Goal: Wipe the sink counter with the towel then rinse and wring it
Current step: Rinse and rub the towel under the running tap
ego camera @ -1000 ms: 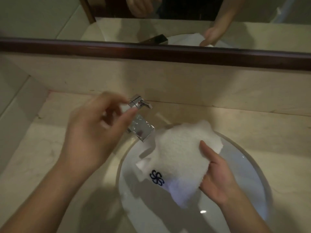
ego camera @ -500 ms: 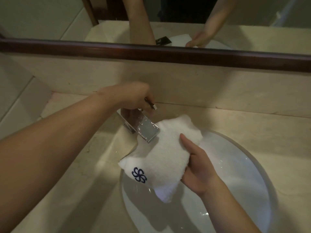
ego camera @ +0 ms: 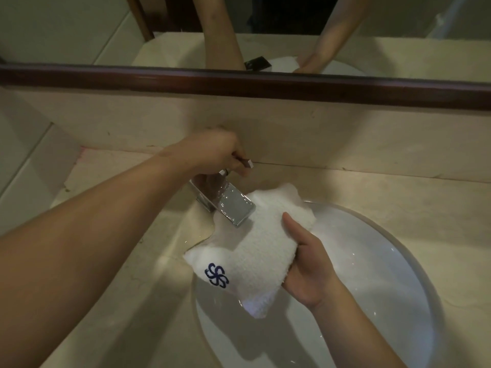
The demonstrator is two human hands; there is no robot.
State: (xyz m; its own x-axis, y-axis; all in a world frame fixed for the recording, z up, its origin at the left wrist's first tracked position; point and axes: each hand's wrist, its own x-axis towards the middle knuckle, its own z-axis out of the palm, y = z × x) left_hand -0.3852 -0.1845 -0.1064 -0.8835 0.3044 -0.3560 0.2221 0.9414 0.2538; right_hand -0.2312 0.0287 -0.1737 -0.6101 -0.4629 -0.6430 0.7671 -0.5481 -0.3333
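A white towel [ego camera: 255, 248] with a dark blue flower logo is held over the round white sink [ego camera: 398, 261], right under the spout of the square chrome faucet [ego camera: 235, 205]. My right hand [ego camera: 305, 264] grips the towel's right side, thumb on top and fingers beneath. My left hand [ego camera: 212, 152] reaches across and curls round the faucet handle [ego camera: 245, 162] behind the spout. I cannot tell whether water runs from the spout. The beige stone counter [ego camera: 119, 261] surrounds the basin.
A stone backsplash [ego camera: 318, 134] rises behind the faucet, topped by a dark wooden mirror frame [ego camera: 239, 83]. The mirror reflects both arms. A tiled wall [ego camera: 21, 155] closes the left side. The counter extends right of the basin.
My left hand has reached over from the front of the faucet and taken hold of its handle. My right hand has brought the towel left, under the spout.
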